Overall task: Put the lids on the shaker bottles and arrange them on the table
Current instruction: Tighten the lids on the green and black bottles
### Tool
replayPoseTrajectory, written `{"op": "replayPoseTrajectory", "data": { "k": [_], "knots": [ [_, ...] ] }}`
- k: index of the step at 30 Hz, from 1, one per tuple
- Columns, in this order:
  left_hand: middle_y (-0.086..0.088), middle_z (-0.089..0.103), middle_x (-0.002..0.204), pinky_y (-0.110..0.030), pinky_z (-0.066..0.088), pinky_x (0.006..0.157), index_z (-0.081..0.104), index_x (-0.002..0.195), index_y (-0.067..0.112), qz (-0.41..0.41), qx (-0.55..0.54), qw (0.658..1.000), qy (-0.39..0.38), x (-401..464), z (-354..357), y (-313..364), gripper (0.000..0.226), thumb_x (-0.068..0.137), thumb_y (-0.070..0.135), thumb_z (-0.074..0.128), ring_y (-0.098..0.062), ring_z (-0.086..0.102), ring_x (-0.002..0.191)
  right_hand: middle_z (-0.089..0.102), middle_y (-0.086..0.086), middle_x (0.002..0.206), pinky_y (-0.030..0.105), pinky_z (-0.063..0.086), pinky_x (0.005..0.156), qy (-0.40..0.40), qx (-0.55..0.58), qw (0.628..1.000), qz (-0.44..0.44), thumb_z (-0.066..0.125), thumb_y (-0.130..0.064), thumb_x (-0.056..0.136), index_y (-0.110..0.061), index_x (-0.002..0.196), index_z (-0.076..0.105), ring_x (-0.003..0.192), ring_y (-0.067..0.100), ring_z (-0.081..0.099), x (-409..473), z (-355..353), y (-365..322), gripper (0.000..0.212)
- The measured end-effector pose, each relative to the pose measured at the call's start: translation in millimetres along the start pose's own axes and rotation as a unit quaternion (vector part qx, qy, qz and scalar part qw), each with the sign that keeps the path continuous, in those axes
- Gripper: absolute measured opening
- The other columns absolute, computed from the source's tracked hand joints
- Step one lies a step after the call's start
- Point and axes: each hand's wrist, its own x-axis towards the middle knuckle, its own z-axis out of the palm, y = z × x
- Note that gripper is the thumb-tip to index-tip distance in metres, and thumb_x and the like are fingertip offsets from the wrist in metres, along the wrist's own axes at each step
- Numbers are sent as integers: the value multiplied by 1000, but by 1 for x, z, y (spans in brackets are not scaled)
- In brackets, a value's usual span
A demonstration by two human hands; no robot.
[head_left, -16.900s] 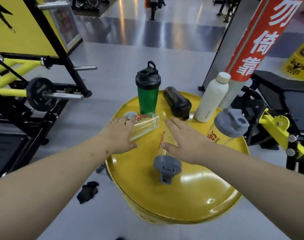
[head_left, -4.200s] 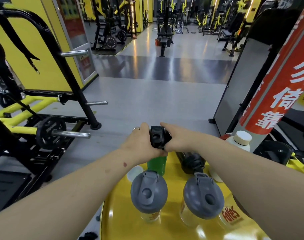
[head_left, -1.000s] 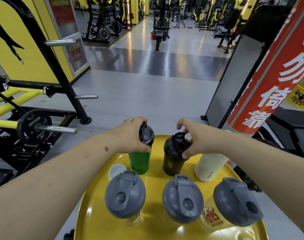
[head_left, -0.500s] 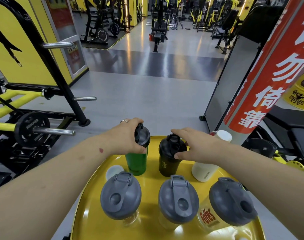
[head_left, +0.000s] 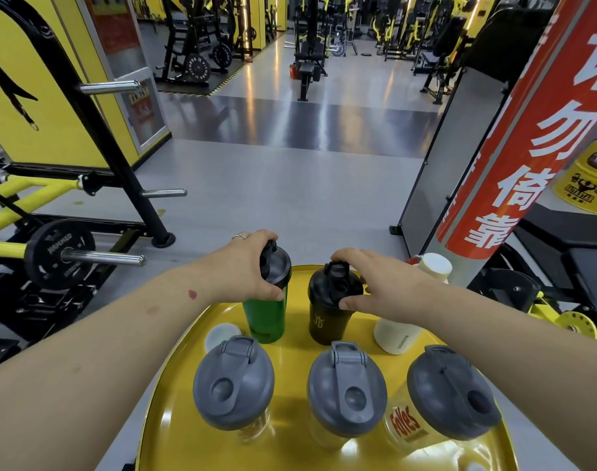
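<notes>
Three clear shaker bottles with grey lids stand in a front row on the round yellow table (head_left: pixel 174 396): left (head_left: pixel 234 382), middle (head_left: pixel 346 389), right (head_left: pixel 453 392). Behind them stand a green shaker (head_left: pixel 264 319) with a black lid, a black shaker (head_left: pixel 327 321) and a white bottle (head_left: pixel 397 338). My left hand (head_left: pixel 246 270) grips the green shaker's black lid. My right hand (head_left: pixel 375 283) rests on the black shaker's lid, fingers curled around its rim.
A small white cap (head_left: pixel 218 334) lies on the table left of the green shaker. A weight rack with a plate (head_left: pixel 60 254) stands on the left. A red pillar (head_left: pixel 528 130) and black bench (head_left: pixel 569 253) stand at the right. Grey floor lies beyond.
The black shaker, lying on its side earlier, now stands upright beside the green one. Over the last second my right hand settled flatter on its lid; my left hand stays on the green shaker's lid.
</notes>
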Motion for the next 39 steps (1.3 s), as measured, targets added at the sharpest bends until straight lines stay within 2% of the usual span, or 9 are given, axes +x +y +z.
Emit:
{"op": "replayPoseTrajectory", "data": {
  "k": [4, 9, 16, 22, 25, 28, 31, 35, 39],
  "knots": [
    [-5, 41, 147, -33, 48, 99, 27, 154, 26, 0, -3, 1000, 2, -1, -1, 2, 112, 65, 49, 91, -25, 46, 130, 51, -7, 143, 30, 50, 87, -1, 0, 1000, -1, 73, -49, 88, -40, 150, 33, 115, 17, 59, 1, 0, 1, 74],
    [-5, 41, 148, -31, 47, 98, 26, 155, 26, -1, -1, 1000, 1, -1, 0, 2, 112, 65, 49, 90, -25, 45, 131, 51, -5, 143, 34, 52, 90, -4, -31, 999, -14, 68, -50, 92, -37, 156, 27, 111, 14, 57, 2, -1, -4, 77],
    [-5, 41, 148, -32, 47, 98, 26, 154, 27, -2, 2, 1000, 2, -2, -1, 3, 111, 65, 50, 90, -25, 45, 131, 54, -4, 144, 40, 52, 99, 3, 32, 999, 11, 76, -53, 84, -31, 152, 38, 122, 20, 57, 3, -1, -12, 81],
    [-5, 40, 147, -29, 46, 95, 26, 154, 27, -5, 1, 1000, 0, -3, -1, 4, 111, 66, 49, 90, -24, 46, 129, 66, -7, 134, 35, 49, 103, 59, 123, 989, 62, 51, -29, 106, -31, 136, 63, 122, 18, 60, 14, -3, -8, 32],
    [-5, 40, 148, -31, 46, 97, 26, 154, 27, -5, 2, 1000, -1, -3, -1, 4, 111, 66, 49, 90, -24, 45, 129, 69, -5, 128, 37, 51, 100, 73, 94, 990, 76, 47, -22, 107, -30, 127, 69, 118, 21, 60, 27, -3, -9, 31],
    [-5, 40, 148, -33, 46, 100, 25, 154, 27, -7, 3, 1000, -2, -3, -1, 4, 112, 66, 49, 90, -24, 44, 131, 70, -1, 118, 37, 53, 85, 83, 55, 992, 73, 42, -21, 107, -28, 122, 64, 102, 23, 62, 36, -1, -10, 28],
    [-4, 40, 148, -32, 46, 98, 25, 154, 28, -7, 0, 1000, -2, -2, 0, 3, 111, 66, 49, 90, -24, 45, 130, 71, 1, 116, 37, 55, 82, 104, 66, 989, 78, 43, -19, 107, -26, 118, 62, 98, 23, 64, 41, 0, -7, 24],
    [-5, 40, 148, -27, 42, 96, 26, 155, 27, -1, -7, 1000, 2, -1, 1, 1, 111, 66, 47, 90, -23, 43, 132, 63, 5, 136, 37, 48, 98, 90, 41, 992, 77, 46, -26, 107, -21, 135, 63, 120, 27, 58, 45, -1, -7, 33],
    [-5, 41, 148, -29, 44, 97, 27, 154, 26, -1, -1, 1000, 5, -1, 0, 1, 112, 65, 48, 90, -23, 45, 131, 48, 4, 145, 42, 46, 102, -52, 40, 995, 76, 56, -69, 90, -20, 154, 38, 128, 29, 49, 40, 4, -8, 82]
  ]
}}
